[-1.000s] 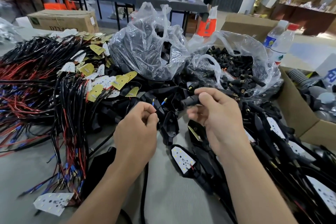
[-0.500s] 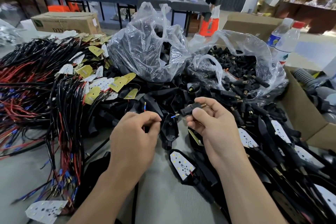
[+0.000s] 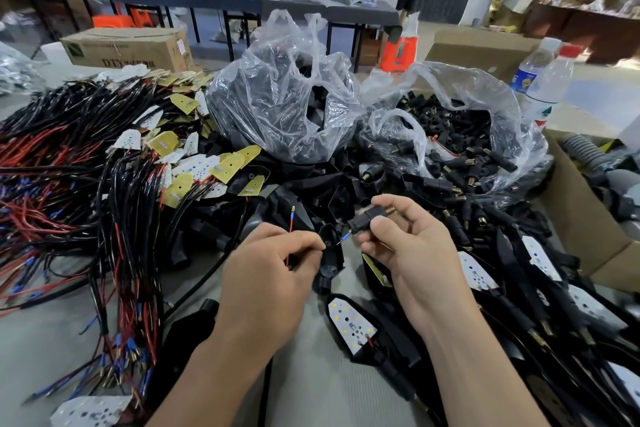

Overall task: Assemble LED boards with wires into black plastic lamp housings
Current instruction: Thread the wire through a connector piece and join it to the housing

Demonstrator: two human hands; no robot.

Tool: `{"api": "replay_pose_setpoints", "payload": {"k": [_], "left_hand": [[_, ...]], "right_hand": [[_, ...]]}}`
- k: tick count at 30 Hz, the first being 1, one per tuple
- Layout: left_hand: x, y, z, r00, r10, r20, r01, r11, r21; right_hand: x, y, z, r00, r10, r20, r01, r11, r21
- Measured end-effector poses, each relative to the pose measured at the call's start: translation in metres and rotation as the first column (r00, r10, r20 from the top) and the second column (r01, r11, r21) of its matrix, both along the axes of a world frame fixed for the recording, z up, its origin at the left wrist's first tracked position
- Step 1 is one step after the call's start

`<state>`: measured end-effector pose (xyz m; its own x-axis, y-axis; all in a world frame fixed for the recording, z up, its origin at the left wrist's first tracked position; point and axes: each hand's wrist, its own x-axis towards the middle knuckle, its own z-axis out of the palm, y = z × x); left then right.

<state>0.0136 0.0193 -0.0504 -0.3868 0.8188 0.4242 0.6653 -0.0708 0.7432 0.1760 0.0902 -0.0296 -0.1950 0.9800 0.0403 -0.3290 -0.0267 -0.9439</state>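
Pinch close to the tips with the left hand (image 3: 273, 274), thumb and finger closed on the red wire (image 3: 290, 229) and the blue-tipped wire (image 3: 345, 236). Let the red one poke up, out of the way. Aim the blue tip straight at the hole of the black stem piece (image 3: 365, 220), right beside it and pinched between thumb and fingers of the right hand (image 3: 405, 250), brass screw end (image 3: 390, 210) pointing away. Push slowly, no bending. Turn the stem a little if stuck. Then feed in the red one.

Mind the black housing (image 3: 330, 253) lying just under the hands on the grey table (image 3: 304, 392), and the done lamp with its white LED board (image 3: 349, 326) nearer the body. Leave alone the wire pile (image 3: 69, 166) at the left and the bags of black parts (image 3: 450, 128) behind.
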Motion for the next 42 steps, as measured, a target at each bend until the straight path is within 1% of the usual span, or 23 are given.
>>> {"api": "replay_pose_setpoints", "payload": {"k": [3, 6, 10, 11, 12, 14, 15, 16, 20, 22, 24, 26, 32, 34, 38, 42], "left_hand": [[-0.001, 0.001, 0.001, 0.999, 0.018, 0.052, -0.018, 1.000, -0.007], [0.003, 0.000, 0.003, 0.994, 0.000, 0.108, 0.002, 1.000, -0.024], [0.010, -0.003, 0.007, 0.976, -0.043, 0.215, 0.052, 0.998, -0.036], [0.008, -0.003, 0.009, 0.978, -0.046, 0.205, 0.055, 0.998, -0.037], [0.005, -0.004, 0.009, 0.987, -0.040, 0.158, 0.047, 0.998, -0.041], [0.000, -0.002, 0.009, 0.999, -0.031, 0.014, 0.032, 0.998, -0.054], [-0.001, -0.001, 0.008, 0.999, -0.037, -0.033, 0.034, 0.996, -0.079], [-0.003, 0.000, 0.007, 0.998, -0.045, -0.048, 0.040, 0.993, -0.107], [-0.003, 0.004, 0.004, 0.996, -0.081, -0.031, 0.076, 0.985, -0.156], [0.000, 0.005, 0.003, 0.995, -0.096, -0.019, 0.091, 0.983, -0.158], [0.003, 0.005, 0.002, 0.993, -0.114, -0.025, 0.109, 0.982, -0.154], [0.004, 0.005, 0.001, 0.993, -0.112, -0.029, 0.106, 0.983, -0.149], [-0.003, 0.005, 0.001, 0.998, -0.066, 0.013, 0.067, 0.985, -0.157], [-0.003, 0.005, 0.000, 0.997, -0.069, 0.026, 0.072, 0.986, -0.151], [0.001, 0.004, 0.000, 0.998, -0.065, 0.006, 0.065, 0.990, -0.128], [-0.001, 0.004, 0.000, 0.998, -0.056, -0.011, 0.055, 0.992, -0.115]], "right_hand": [[0.001, -0.002, 0.001, 0.995, 0.054, 0.088, -0.059, 0.997, 0.053], [-0.004, -0.008, 0.000, 0.983, 0.105, 0.148, -0.119, 0.989, 0.086], [-0.005, -0.013, 0.001, 0.988, 0.114, 0.103, -0.119, 0.992, 0.046], [-0.004, -0.012, 0.002, 0.991, 0.106, 0.082, -0.109, 0.993, 0.038], [-0.005, -0.012, 0.002, 0.993, 0.098, 0.062, -0.100, 0.995, 0.028], [-0.006, -0.011, 0.003, 0.996, 0.077, 0.034, -0.078, 0.997, 0.018], [-0.006, -0.012, 0.002, 0.998, 0.068, 0.019, -0.068, 0.998, 0.012], [-0.007, -0.011, 0.003, 0.998, 0.060, 0.003, -0.060, 0.998, 0.006], [-0.003, -0.009, 0.002, 0.998, 0.052, -0.041, -0.053, 0.998, -0.020], [-0.002, -0.011, 0.001, 0.997, 0.078, 0.013, -0.078, 0.997, -0.021], [-0.004, -0.014, 0.000, 0.988, 0.114, 0.109, -0.113, 0.994, -0.011], [-0.006, -0.015, -0.001, 0.982, 0.116, 0.148, -0.117, 0.993, -0.003], [-0.002, -0.010, 0.000, 0.997, 0.040, 0.065, -0.039, 0.999, -0.025], [-0.001, -0.010, 0.000, 0.995, 0.053, 0.082, -0.051, 0.998, -0.027], [-0.004, -0.012, 0.001, 0.982, 0.090, 0.165, -0.088, 0.996, -0.018], [-0.006, -0.011, 0.004, 0.989, 0.100, 0.111, -0.093, 0.993, -0.073]]}}
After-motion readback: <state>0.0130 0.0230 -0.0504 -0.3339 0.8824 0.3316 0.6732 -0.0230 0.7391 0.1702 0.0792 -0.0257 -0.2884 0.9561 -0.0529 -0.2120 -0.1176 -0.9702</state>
